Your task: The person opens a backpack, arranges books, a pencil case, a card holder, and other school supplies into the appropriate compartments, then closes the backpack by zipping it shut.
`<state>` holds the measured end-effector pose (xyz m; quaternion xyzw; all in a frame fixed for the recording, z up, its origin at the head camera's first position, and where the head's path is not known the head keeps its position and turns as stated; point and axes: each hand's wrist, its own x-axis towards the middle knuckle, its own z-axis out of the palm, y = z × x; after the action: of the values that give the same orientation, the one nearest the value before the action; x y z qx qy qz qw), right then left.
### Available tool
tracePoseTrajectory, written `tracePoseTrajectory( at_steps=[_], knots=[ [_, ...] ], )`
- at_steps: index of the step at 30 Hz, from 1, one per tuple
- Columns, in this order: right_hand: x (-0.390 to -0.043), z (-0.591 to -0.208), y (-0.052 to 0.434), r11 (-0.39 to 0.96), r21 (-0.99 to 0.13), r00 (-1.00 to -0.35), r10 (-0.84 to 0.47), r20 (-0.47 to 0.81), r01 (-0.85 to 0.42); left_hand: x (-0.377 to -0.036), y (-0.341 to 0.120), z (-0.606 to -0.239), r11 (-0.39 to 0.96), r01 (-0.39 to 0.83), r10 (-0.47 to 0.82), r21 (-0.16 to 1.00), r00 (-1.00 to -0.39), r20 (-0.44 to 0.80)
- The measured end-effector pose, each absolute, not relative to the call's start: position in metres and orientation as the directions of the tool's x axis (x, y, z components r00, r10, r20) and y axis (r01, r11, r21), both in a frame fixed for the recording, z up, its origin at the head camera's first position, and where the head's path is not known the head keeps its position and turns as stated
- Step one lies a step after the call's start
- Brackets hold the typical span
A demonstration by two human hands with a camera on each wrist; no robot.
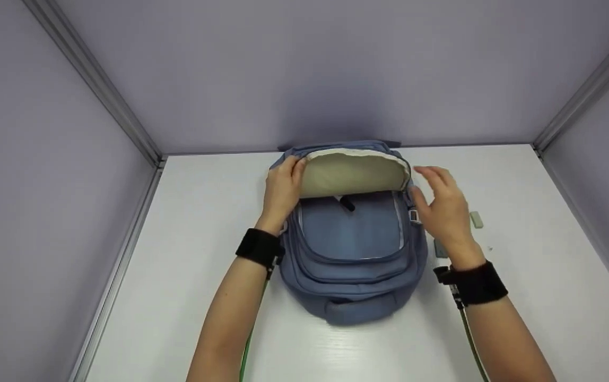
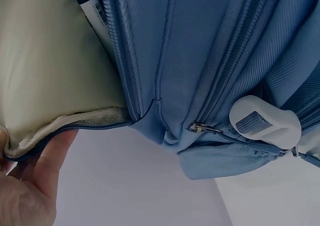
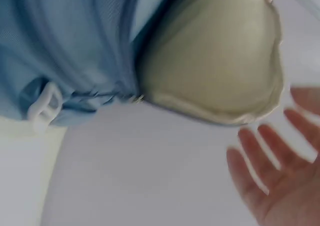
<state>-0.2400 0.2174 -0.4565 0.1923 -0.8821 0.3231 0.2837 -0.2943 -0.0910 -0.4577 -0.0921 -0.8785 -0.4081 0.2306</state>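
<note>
A blue backpack (image 1: 352, 228) lies on the white table, its front pocket unzipped. The pocket's flap (image 1: 352, 172) is folded up, showing a beige lining. My left hand (image 1: 283, 188) pinches the flap's left edge between thumb and fingers; the left wrist view shows this hand (image 2: 35, 186) at the lining's rim. My right hand (image 1: 445, 207) is just right of the flap, holding nothing, and its fingers spread apart from the fabric in the right wrist view. A marker (image 2: 100, 23) with a white barrel and black cap sits inside the pocket, mostly hidden by the flap in the head view.
To the right of the backpack lie a small pale green block (image 1: 476, 219) and a dark flat item (image 1: 440, 248), partly hidden by my right wrist. A tiny white bit (image 1: 490, 248) is beside them. Grey panels (image 1: 336, 69) wall the table at the back and sides.
</note>
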Motion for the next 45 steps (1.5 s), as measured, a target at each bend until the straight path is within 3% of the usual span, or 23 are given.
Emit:
tracePoseTrajectory(
  at_steps=[2, 4, 10, 17, 21, 38, 41, 45],
  knots=[
    [-0.246, -0.465, 0.233, 0.765, -0.517, -0.796, 0.01, 0.605, -0.384, -0.294, -0.091, -0.458, 0.646, 0.35, -0.023, 0.678, -0.879, 0.476],
    [-0.25, -0.476, 0.246, 0.8, -0.544, -0.845, 0.09, 0.527, -0.254, -0.294, -0.091, -0.459, 0.646, 0.351, -0.02, 0.678, -0.88, 0.475],
    [-0.252, -0.514, 0.276, 0.863, -0.503, -0.955, 0.189, 0.228, 0.05, -0.292, -0.091, -0.46, 0.645, 0.352, -0.013, 0.679, -0.883, 0.469],
    [-0.246, -0.54, 0.292, 0.895, -0.394, -0.975, 0.162, -0.155, 0.211, -0.291, -0.091, -0.461, 0.637, 0.363, -0.003, 0.68, -0.881, 0.473],
    [-0.243, -0.545, 0.292, 0.916, -0.344, -0.959, 0.117, -0.259, 0.205, -0.291, -0.091, -0.462, 0.645, 0.357, -0.011, 0.676, -0.88, 0.474],
    [-0.24, -0.542, 0.288, 0.928, -0.338, -0.962, 0.067, -0.266, 0.158, -0.292, -0.092, -0.464, 0.641, 0.347, -0.019, 0.685, -0.885, 0.466],
    [-0.24, -0.532, 0.284, 0.923, -0.365, -0.983, 0.062, -0.172, 0.122, -0.292, -0.092, -0.464, 0.646, 0.35, -0.013, 0.678, -0.883, 0.469],
    [-0.237, -0.514, 0.27, 0.916, -0.401, -0.997, 0.045, 0.063, 0.016, -0.293, -0.092, -0.464, 0.654, 0.356, -0.008, 0.667, -0.879, 0.477]
  ],
)
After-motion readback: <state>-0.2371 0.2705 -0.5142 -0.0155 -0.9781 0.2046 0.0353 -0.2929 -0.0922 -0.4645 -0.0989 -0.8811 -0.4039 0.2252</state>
